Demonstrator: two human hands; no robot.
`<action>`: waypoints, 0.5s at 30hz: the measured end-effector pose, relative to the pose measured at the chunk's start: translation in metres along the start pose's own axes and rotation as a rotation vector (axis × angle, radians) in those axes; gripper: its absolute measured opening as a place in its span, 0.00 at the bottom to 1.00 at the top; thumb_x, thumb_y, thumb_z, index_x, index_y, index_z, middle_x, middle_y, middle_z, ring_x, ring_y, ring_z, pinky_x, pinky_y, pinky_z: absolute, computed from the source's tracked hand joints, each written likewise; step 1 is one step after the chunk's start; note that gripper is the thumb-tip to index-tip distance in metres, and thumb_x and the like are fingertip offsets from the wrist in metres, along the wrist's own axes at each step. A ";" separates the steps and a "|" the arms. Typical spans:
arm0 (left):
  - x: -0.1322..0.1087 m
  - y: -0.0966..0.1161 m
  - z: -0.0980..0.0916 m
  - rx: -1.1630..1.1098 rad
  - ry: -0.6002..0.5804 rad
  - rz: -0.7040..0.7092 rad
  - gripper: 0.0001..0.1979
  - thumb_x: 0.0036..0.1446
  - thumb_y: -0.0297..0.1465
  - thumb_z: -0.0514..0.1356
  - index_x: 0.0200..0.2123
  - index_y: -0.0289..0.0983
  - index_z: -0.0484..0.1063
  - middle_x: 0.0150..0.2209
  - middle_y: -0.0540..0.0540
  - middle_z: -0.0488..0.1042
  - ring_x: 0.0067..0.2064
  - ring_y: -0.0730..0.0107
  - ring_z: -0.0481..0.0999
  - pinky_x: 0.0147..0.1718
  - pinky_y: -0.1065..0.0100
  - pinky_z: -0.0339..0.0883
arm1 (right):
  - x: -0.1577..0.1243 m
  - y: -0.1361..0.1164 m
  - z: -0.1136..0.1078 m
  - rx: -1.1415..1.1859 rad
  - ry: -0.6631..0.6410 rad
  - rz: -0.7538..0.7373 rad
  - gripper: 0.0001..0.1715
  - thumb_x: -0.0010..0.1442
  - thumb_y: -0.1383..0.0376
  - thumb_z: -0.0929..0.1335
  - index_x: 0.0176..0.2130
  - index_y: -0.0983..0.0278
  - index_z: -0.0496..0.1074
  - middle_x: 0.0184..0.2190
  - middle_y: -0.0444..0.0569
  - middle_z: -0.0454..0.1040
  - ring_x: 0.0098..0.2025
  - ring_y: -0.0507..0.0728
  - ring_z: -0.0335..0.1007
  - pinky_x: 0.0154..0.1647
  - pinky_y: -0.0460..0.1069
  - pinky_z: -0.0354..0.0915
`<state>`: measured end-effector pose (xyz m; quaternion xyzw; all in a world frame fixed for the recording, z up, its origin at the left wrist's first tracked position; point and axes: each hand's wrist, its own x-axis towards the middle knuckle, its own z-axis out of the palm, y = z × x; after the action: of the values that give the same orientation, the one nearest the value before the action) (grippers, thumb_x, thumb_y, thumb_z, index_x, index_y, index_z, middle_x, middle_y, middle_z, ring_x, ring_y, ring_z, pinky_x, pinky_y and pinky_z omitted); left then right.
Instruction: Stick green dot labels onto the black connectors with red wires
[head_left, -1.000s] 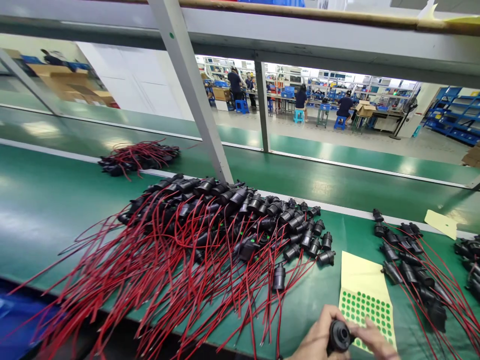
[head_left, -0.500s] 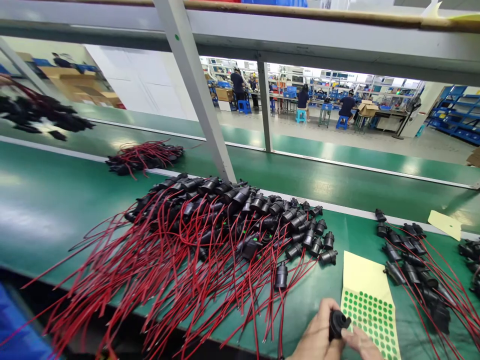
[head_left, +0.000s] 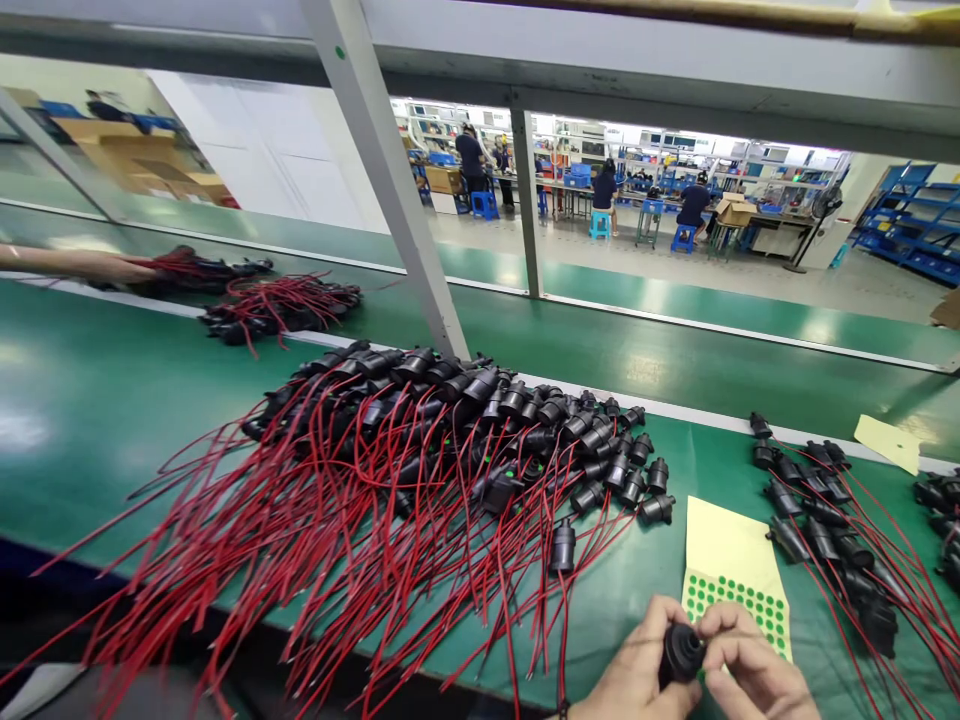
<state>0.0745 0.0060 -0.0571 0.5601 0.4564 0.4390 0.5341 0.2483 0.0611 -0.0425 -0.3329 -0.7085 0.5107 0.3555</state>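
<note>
My left hand, at the bottom right, is closed around a black ridged cylindrical part whose narrow end faces right. Close against that end are the bent fingers of my right hand; whatever they pinch is hidden. Under and behind my hands lies a pale yellow sheet with rows of round green stickers. To the left spreads a large pile of similar black parts with long red wires, several bearing green dots. One part lies upright at the near side of the pile.
More wired black parts lie right of the sheet, near another yellow paper. At the far left, another person's arm reaches to a bundle beside a smaller pile. A slanted metal post rises behind the large pile.
My right hand has come further into view, its fingers now curled up by the part's end. The other person's bundle has come down onto the bench at far left. The view has shifted slightly.
</note>
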 end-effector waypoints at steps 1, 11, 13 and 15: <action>0.001 -0.004 0.001 0.005 0.000 0.009 0.16 0.51 0.30 0.61 0.38 0.41 0.55 0.28 0.56 0.55 0.30 0.72 0.56 0.30 0.69 0.52 | 0.001 0.001 0.001 0.008 0.004 0.010 0.14 0.54 0.55 0.73 0.24 0.61 0.77 0.32 0.51 0.76 0.37 0.57 0.75 0.38 0.47 0.72; 0.006 -0.016 0.002 0.024 -0.013 -0.014 0.18 0.49 0.34 0.62 0.38 0.40 0.54 0.29 0.55 0.55 0.29 0.73 0.54 0.26 0.70 0.50 | -0.003 0.022 0.003 0.016 -0.026 0.065 0.13 0.58 0.59 0.70 0.25 0.61 0.77 0.32 0.51 0.73 0.37 0.56 0.73 0.39 0.45 0.71; 0.006 -0.014 0.001 0.020 -0.016 -0.019 0.19 0.49 0.37 0.62 0.37 0.41 0.54 0.29 0.55 0.55 0.29 0.73 0.55 0.27 0.70 0.50 | -0.005 0.025 0.006 0.014 -0.012 0.024 0.13 0.58 0.59 0.70 0.25 0.60 0.77 0.31 0.50 0.73 0.37 0.56 0.73 0.39 0.46 0.71; 0.006 -0.014 0.001 0.021 -0.015 -0.035 0.18 0.50 0.37 0.62 0.37 0.41 0.54 0.29 0.55 0.55 0.29 0.72 0.55 0.28 0.70 0.51 | -0.005 0.025 0.009 0.008 0.056 -0.024 0.14 0.58 0.57 0.70 0.24 0.60 0.76 0.30 0.49 0.73 0.36 0.55 0.73 0.39 0.45 0.72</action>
<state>0.0766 0.0118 -0.0708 0.5609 0.4666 0.4208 0.5391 0.2463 0.0588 -0.0698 -0.3372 -0.7001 0.4999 0.3825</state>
